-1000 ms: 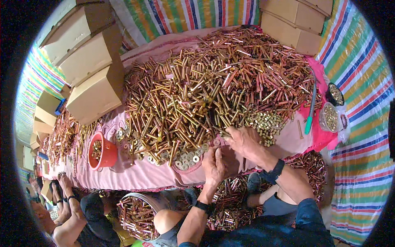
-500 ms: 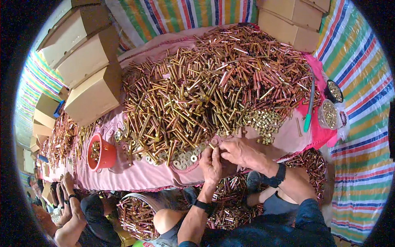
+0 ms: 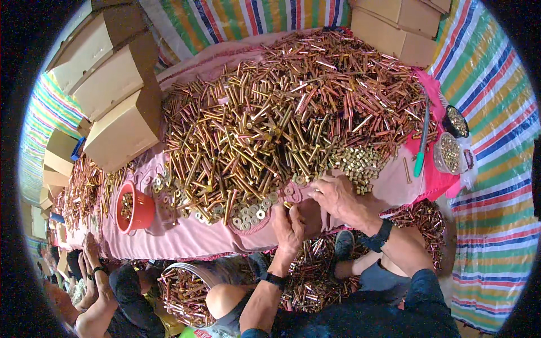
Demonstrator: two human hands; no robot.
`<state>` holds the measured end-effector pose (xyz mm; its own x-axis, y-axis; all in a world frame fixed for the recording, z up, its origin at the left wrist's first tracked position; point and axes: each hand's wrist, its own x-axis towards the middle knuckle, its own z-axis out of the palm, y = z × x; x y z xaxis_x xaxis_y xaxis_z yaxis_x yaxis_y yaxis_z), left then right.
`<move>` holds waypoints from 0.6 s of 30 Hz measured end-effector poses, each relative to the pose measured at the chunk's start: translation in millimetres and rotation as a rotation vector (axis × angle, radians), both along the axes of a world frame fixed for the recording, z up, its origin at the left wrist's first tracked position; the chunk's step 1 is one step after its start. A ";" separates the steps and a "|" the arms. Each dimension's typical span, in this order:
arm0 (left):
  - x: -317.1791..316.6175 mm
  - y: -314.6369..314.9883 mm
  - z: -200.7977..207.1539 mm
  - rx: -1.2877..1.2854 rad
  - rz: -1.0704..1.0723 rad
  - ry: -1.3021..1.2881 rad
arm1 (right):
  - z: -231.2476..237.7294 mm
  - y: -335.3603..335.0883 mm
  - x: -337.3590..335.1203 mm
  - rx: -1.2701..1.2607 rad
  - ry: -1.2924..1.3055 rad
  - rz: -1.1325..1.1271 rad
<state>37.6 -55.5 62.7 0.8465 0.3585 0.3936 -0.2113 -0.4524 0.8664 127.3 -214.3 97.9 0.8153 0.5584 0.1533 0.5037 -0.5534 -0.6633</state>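
Observation:
My left hand (image 3: 288, 230) is closed at the near edge of the pink cloth, with the brassy end of a bolt (image 3: 288, 205) showing between thumb and fingers. The rest of that bolt is hidden in the hand. To its right, my right hand (image 3: 337, 198) is bent low over the cloth, fingers apart and nothing visible in them. Its fingertips are close to the loose brassy nuts (image 3: 360, 166). Several flat washers (image 3: 248, 217) lie left of my left hand. Behind both hands rises a big heap of long brassy bolts (image 3: 253, 135).
A red plastic basket (image 3: 144, 211) holding small parts stands on the pink cloth (image 3: 186, 239) at left. Cardboard boxes (image 3: 121, 135) are stacked behind it. At right are a green-handled tool (image 3: 420, 160) and a clear tub (image 3: 449, 152) of small parts. A co-worker's hands (image 3: 92, 253) show at far left.
My right hand has moved away from the bolt in my left hand, slightly right and up towards the nuts. The left hand has shifted slightly down, still gripping the bolt.

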 end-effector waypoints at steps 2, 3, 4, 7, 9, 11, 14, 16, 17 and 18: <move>3.3 2.4 -3.3 0.119 0.035 -0.071 | -5.6 8.1 1.5 0.054 -0.001 0.049; 2.4 0.6 0.2 0.103 0.020 -0.053 | -8.1 15.4 1.8 0.067 -0.026 0.075; -0.6 -2.5 3.9 0.087 0.005 -0.034 | -10.0 21.4 2.2 0.079 -0.050 0.101; -3.0 -6.1 8.5 -0.026 -0.032 0.027 | -12.3 35.7 4.2 0.045 0.007 0.096; -3.9 -6.2 5.1 -0.047 -0.040 0.033 | -15.5 39.1 7.7 -0.102 -0.016 0.097; -4.1 -5.6 1.7 0.008 -0.028 0.009 | -14.1 43.7 10.8 -0.252 -0.037 0.100; -5.1 -5.0 -2.3 -0.012 -0.016 0.065 | -7.2 45.9 17.2 -0.006 -0.158 0.098; -5.9 -5.8 -5.2 -0.011 -0.004 0.094 | -6.6 38.5 15.3 0.117 -0.141 0.005; -3.8 -7.8 -5.0 -0.006 0.011 0.089 | 7.3 33.6 13.1 0.155 0.143 -0.009; -3.9 -7.4 -6.1 0.008 0.027 0.085 | 19.5 30.0 11.5 0.197 0.429 -0.023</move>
<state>33.7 -62.9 56.6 0.8671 0.3791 0.3232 -0.1243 -0.4636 0.8773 138.9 -184.3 117.4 0.8399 0.5336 -0.0990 0.1500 -0.4036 -0.9026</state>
